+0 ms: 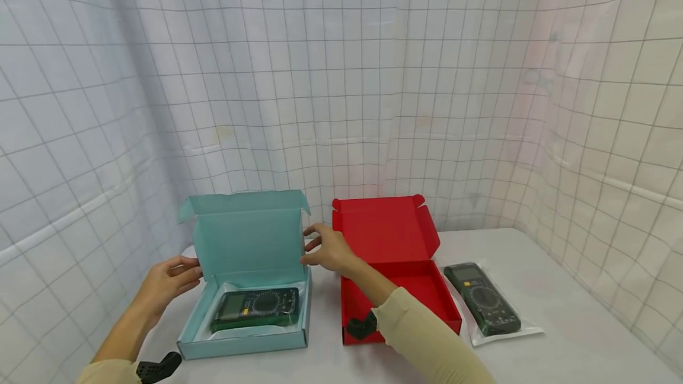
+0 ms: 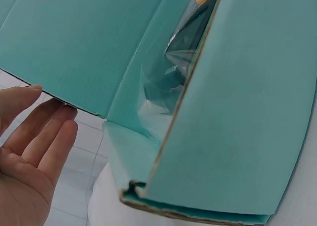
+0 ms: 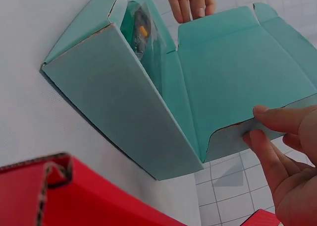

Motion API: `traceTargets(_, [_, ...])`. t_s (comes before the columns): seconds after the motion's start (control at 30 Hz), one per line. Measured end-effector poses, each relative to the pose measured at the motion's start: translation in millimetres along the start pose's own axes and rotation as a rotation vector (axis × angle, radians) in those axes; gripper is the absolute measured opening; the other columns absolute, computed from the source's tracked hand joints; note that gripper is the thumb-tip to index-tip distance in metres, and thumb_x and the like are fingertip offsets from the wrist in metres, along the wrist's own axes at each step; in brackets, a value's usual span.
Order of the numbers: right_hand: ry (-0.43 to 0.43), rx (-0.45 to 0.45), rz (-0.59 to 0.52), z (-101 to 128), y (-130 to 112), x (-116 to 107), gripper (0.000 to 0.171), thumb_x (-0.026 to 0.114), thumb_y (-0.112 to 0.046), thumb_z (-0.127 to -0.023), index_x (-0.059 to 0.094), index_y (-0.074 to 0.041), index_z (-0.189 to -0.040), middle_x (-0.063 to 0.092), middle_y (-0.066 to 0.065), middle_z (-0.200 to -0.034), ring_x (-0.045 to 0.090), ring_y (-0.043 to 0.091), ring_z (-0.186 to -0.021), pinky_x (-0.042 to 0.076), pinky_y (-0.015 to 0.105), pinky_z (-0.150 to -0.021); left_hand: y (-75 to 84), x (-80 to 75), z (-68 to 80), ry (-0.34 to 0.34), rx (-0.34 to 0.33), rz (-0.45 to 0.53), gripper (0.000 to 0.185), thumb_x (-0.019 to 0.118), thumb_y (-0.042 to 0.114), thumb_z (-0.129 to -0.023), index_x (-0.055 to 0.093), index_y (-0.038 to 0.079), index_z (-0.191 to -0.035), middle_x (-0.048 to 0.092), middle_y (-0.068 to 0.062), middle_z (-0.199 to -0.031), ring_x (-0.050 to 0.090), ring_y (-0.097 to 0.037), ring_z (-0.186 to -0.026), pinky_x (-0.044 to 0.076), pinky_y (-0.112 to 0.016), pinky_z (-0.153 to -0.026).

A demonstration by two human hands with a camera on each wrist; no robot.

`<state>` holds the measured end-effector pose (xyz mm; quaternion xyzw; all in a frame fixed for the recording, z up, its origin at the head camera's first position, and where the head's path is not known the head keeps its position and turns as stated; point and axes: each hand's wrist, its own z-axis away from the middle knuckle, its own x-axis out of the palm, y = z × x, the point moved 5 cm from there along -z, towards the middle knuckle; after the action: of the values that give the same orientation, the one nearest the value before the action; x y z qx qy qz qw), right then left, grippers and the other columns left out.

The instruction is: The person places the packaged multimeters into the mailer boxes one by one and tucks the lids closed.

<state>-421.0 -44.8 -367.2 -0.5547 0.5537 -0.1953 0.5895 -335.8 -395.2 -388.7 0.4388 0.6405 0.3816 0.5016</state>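
A teal cardboard box sits open on the white table, its lid standing upright. Inside lies a dark green multimeter in a clear bag. My left hand is at the lid's left edge, its fingers straight and just touching that edge. My right hand is at the lid's right side. In the right wrist view its thumb and fingers pinch the lid's side flap. The left hand shows there beyond the lid.
An open, empty red box stands just right of the teal one, under my right forearm. A second bagged multimeter lies on the table further right. Gridded white cloth hangs behind and on both sides.
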Motion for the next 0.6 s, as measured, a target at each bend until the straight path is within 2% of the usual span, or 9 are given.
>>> traceTargets(0.2, [-0.012,-0.011,0.006,5,1,1,0.059,0.087,-0.009,-0.084,0.058,-0.014,-0.136,0.07,0.001,-0.106,0.068,0.019,-0.091,0.062,0.035,-0.078,-0.7,-0.1,5.0,0.006,-0.006,0.019,0.037,0.069,0.007,-0.101,0.055,-0.019,-0.123,0.07,-0.008,-0.112,0.072,-0.01,-0.095,0.06,-0.031,-0.084])
traceTargets(0.4, [-0.017,-0.014,0.026,9,3,1,0.056,0.088,-0.01,-0.084,0.059,-0.015,-0.132,0.07,0.0,-0.104,0.067,0.018,-0.09,0.062,0.033,-0.076,-2.5,1.1,7.2,-0.022,0.001,0.059,0.03,0.068,0.004,-0.1,0.057,-0.017,-0.118,0.072,-0.004,-0.109,0.073,-0.013,-0.095,0.061,-0.031,-0.083])
traceTargets(0.6, [-0.061,-0.061,0.032,12,1,4,0.052,0.086,-0.008,-0.085,0.058,-0.014,-0.129,0.07,0.0,-0.101,0.067,0.02,-0.09,0.061,0.033,-0.074,-4.7,-3.1,8.6,-0.048,-0.003,0.13,0.022,0.066,-0.001,-0.1,0.059,-0.016,-0.114,0.072,-0.003,-0.106,0.073,-0.013,-0.094,0.06,-0.031,-0.083])
